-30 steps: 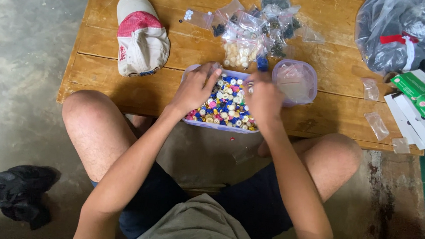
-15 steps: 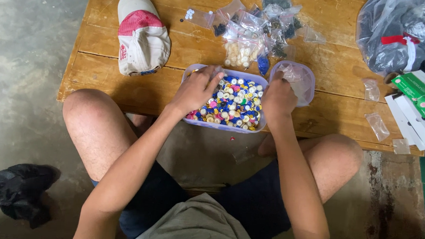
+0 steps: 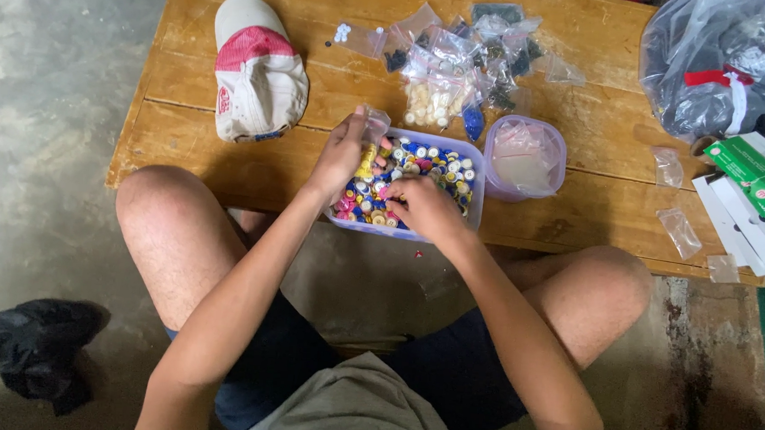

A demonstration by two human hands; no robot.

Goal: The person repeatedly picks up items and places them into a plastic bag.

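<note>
Head camera view, looking straight down at a seated person's bare knees and a low wooden table. At the table's near edge sits a clear rectangular plastic tub, filled with small, brightly coloured bottle caps. The left hand is over the tub's left end, fingers pinched around a small clear plastic bag held upright above the caps. The right hand is curled down into the caps near the tub's front wall, fingers bunched as if gathering some; whether it actually holds any cannot be told. Just to the right of the tub stands a round clear container, apparently holding only clear plastic. Behind the tub lies a heap of small filled bags, and farther left a red and white cap. A large grey plastic sack and some green and white boxes sit at the far right. The caps look light, hard and smooth, likely to slip or scatter, so they are probably best scooped in loose handfuls. The bag looks thin and limp, probably best held by its open mouth.
</note>
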